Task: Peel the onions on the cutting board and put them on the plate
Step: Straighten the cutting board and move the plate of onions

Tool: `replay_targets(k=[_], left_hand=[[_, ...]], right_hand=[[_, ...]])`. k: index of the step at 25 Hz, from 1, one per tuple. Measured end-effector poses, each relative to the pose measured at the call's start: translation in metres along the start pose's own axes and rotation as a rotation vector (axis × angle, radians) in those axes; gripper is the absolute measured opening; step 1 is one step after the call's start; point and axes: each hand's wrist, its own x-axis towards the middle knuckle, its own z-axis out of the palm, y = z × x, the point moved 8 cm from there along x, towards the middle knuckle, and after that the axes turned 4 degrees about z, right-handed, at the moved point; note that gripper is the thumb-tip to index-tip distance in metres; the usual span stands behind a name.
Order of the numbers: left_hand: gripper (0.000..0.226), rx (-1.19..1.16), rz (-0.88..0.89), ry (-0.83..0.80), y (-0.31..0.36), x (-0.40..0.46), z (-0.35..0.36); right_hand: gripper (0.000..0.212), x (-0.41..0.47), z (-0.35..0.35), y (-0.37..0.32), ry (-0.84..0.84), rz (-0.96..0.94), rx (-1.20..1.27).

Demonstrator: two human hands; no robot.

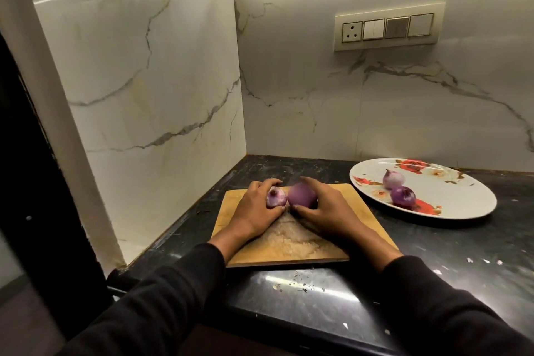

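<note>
Two done: peeled onions [398, 188] are seen on plate [462, 202], right of frame.
Two left: onions on cutting board [355, 211], centre frame.
Left hand [257, 205]: curled round pale onion [276, 196].
Right hand [323, 208]: curled round dark purple onion [302, 195].
Progress: judged about halfway; transfer pending.

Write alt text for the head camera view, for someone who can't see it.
Over a wooden cutting board, a left hand and right hand each hold a purple onion. Two more onions lie on a floral plate to the right, on a dark counter.
</note>
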Motion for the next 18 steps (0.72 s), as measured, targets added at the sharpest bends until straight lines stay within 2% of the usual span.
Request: replay_targets(k=[3, 7, 9, 14, 18], left_hand=[[0.059, 0.001, 0.002, 0.001, -0.002, -0.001, 0.0], [0.061, 0.024, 0.026, 0.022, 0.003, 0.0, -0.004], [0.06, 0.021, 0.027, 0.05, 0.007, 0.002, -0.008], [0.049, -0.028, 0.116, 0.155, 0.047, 0.019, -0.016], [0.037, -0.059, 0.239, 0.155, 0.103, 0.041, 0.013]], right_hand=[[0.087, 0.0, 0.001, 0.0, -0.038, 0.007, 0.003], [0.087, 0.0, -0.004, -0.002, -0.057, -0.005, -0.004], [0.08, 0.0, -0.018, 0.001, 0.015, -0.005, -0.009], [0.041, -0.014, -0.085, 0.03, 0.296, -0.004, -0.112], [0.041, -0.027, -0.13, 0.084, 0.32, 0.146, -0.252]])
